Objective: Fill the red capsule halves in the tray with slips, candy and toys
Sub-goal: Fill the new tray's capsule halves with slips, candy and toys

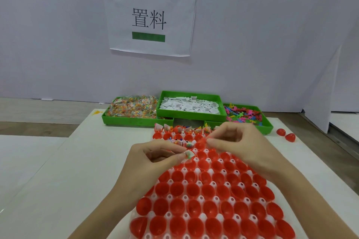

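Pinched between thumb and forefinger of the left hand [155, 153]: a small folded slip with a candy packet [188, 155], held just above the red capsule halves [202, 190] near the far end of the tray [201, 216]. Fingertips of the right hand [239, 141] drawn together just beside, over a capsule half in the second or third row (whether gripping anything, cannot tell). Far rows already stuffed, with paper and colourful bits poking up at the tray's far edge; nearer rows open and seemingly unfilled. Beyond, on the white table [77, 170]: three green bins, candy bin [132, 109] on the left, slip bin [191, 105] in the middle and raised, toy bin [244, 115] on the right. Off to the right, two loose red halves [285, 135] on the table. On the wall behind, a paper sign [149, 19] with two printed characters and green blocks.
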Available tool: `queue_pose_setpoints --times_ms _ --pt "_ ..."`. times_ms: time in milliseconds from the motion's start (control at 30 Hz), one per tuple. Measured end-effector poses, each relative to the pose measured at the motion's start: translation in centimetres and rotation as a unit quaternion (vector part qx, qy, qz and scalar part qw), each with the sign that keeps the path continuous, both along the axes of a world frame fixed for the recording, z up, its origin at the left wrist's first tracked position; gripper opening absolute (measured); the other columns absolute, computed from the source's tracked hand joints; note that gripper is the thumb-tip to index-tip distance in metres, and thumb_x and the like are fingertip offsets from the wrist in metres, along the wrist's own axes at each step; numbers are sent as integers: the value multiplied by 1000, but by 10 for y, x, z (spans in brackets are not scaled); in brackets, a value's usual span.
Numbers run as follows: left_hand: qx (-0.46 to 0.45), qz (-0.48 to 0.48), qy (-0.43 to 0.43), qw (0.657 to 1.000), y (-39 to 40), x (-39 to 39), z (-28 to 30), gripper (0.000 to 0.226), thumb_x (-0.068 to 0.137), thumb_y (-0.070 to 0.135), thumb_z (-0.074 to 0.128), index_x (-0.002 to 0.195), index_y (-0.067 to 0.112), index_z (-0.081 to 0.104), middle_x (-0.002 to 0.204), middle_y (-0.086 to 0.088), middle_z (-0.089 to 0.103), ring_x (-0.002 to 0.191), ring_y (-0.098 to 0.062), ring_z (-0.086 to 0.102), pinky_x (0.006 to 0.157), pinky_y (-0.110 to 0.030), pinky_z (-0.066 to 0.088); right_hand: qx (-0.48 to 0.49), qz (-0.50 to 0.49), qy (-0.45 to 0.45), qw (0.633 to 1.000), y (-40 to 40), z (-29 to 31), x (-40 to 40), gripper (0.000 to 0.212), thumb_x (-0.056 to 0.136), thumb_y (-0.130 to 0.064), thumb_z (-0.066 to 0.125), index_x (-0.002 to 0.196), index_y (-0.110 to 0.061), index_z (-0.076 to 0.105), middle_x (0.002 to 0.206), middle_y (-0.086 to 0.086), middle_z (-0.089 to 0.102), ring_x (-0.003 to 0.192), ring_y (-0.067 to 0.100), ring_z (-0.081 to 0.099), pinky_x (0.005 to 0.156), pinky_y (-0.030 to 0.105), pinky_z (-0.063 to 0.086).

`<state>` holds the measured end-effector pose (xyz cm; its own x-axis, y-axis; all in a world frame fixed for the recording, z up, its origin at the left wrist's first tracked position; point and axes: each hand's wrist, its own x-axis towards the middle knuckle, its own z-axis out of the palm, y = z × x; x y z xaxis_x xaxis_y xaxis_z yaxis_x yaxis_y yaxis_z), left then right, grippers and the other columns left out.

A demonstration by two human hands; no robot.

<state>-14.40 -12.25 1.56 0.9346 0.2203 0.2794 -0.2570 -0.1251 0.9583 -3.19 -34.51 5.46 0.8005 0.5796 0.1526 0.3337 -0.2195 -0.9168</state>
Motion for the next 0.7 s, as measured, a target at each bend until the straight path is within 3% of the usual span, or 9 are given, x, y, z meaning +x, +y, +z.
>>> queue_pose_setpoints --times_ms 200,400,500,700 --pt "-9 -20 -16 1000 -4 0 -4 14 77 15 87 89 20 84 91 -4 80 90 -18 78 81 -18 58 1 43 13 999 16 -7 -28 11 84 -24 84 91 -18 78 91 3 79 87 19 77 81 27 61" --pt "11 -12 -53 998 -10 3 -10 13 76 17 87 88 21 84 94 -4 76 90 -23 77 82 -22 59 -3 55 -26 998 14 -14 -35 14 85 -29 83 98 -29 79 94 -4 79 90 13 76 84 22 59" --pt "14 1 -40 999 -10 3 -13 13 74 22 88 86 24 84 91 -3 76 89 -21 76 80 -21 59 0 61 -48 997 15 -16 -35 8 88 -26 81 95 -28 80 89 -2 79 85 15 76 81 25 60" --pt "-16 -42 10 999 -9 1 -10 17 74 32 88 88 24 85 89 -3 80 87 -15 77 78 -17 57 -10 107 9 994 6 -10 -31 12 89 -32 79 98 -26 81 90 1 79 84 17 77 79 23 59"
